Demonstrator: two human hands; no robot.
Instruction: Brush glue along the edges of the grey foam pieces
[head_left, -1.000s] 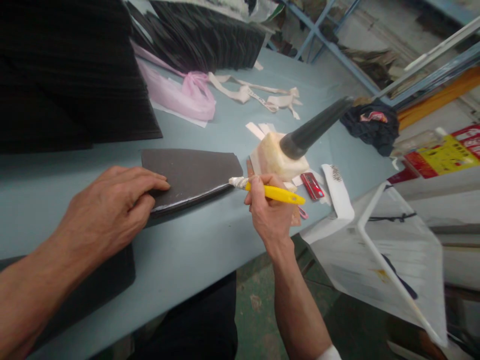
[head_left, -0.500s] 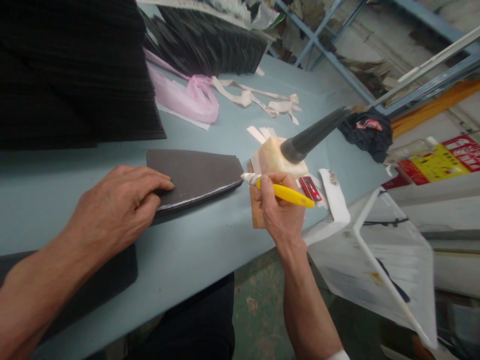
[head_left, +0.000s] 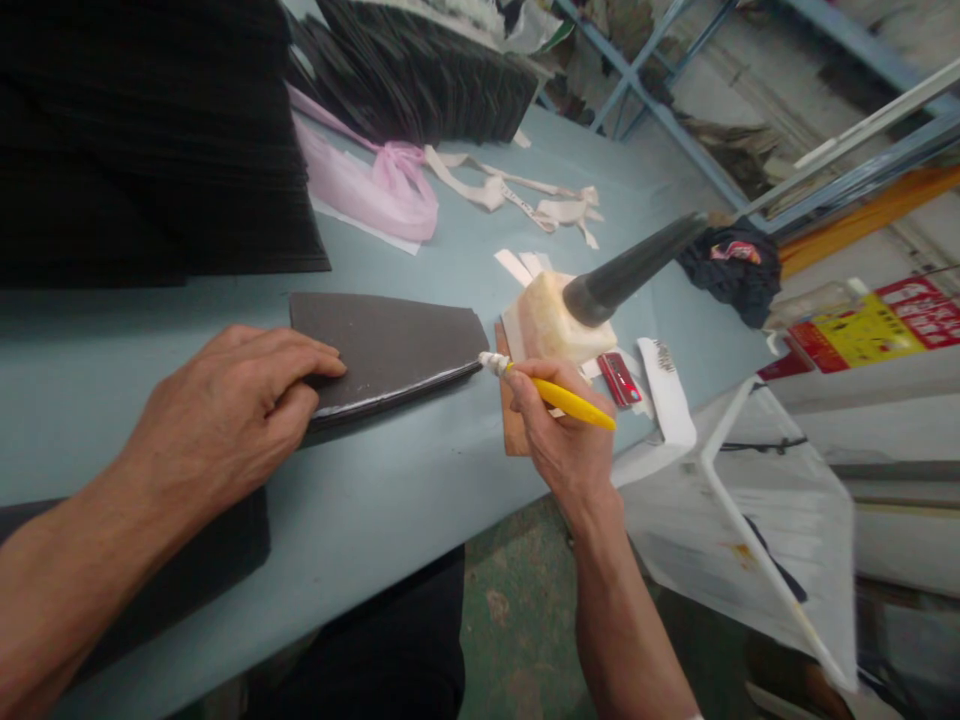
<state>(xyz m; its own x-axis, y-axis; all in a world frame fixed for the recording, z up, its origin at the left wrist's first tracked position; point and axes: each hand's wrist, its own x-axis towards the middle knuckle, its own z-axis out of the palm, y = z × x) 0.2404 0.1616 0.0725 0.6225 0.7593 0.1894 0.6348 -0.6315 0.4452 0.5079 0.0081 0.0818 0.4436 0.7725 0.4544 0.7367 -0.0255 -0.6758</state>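
Observation:
A stack of dark grey tapered pieces [head_left: 405, 345] lies on the table, with a shiny wet-looking streak along its near edge. My left hand [head_left: 240, 390] rests on the left end of this stack, fingers together on top and thumb at the near side, holding it down. In my right hand [head_left: 562, 410] is a brush with a yellow handle [head_left: 574, 402], gripped like a pen. Its white tip [head_left: 493, 362] is at the narrow right corner of the stack. Just beyond the right hand stands a cream-coloured block-shaped container [head_left: 555, 315] with a thick black handle or tube [head_left: 634, 270].
Tall piles of black sheets [head_left: 150, 150] fill the back left. A pink strip [head_left: 367, 190] and white ribbons [head_left: 517, 195] lie behind the stack. To the right are a red small box [head_left: 620, 380] and a white bin [head_left: 757, 520] beyond the table edge.
The brush has tilted, its handle end coming lower and slightly left, while the tip stays near the stack's right corner. My left hand has barely moved.

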